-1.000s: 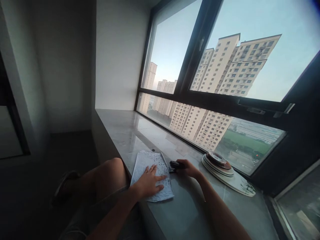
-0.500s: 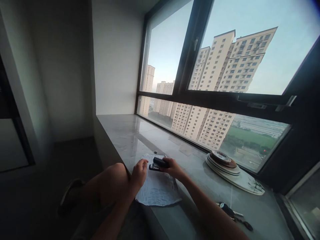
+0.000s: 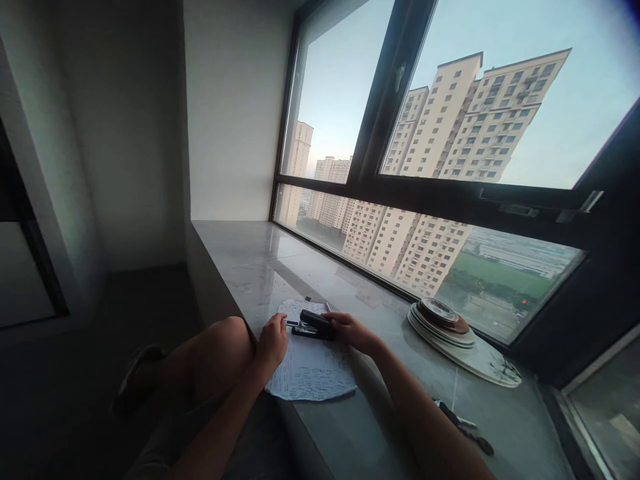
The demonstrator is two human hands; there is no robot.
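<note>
A sheaf of handwritten paper sheets [image 3: 313, 370] lies on the marble window sill [image 3: 260, 267] near its front edge. My right hand [image 3: 350, 330] is closed around a black stapler [image 3: 315, 325], whose jaw sits over the far corner of the sheets. My left hand [image 3: 273, 343] curls at the left edge of the sheets, fingertips pinching the paper next to the stapler's mouth. My bare knee [image 3: 220, 353] rests against the sill just left of the paper.
A stack of decorated plates [image 3: 440, 323] on a larger round platter [image 3: 493, 370] stands on the sill to the right, by the window. A bunch of keys [image 3: 465, 430] lies near my right forearm. A sandal [image 3: 135, 377] sits on the dark floor at left.
My right hand carried the stapler from the right of the sheets onto their far corner. My left hand left its flat hold on the page and curled at the paper's edge beside the stapler.
</note>
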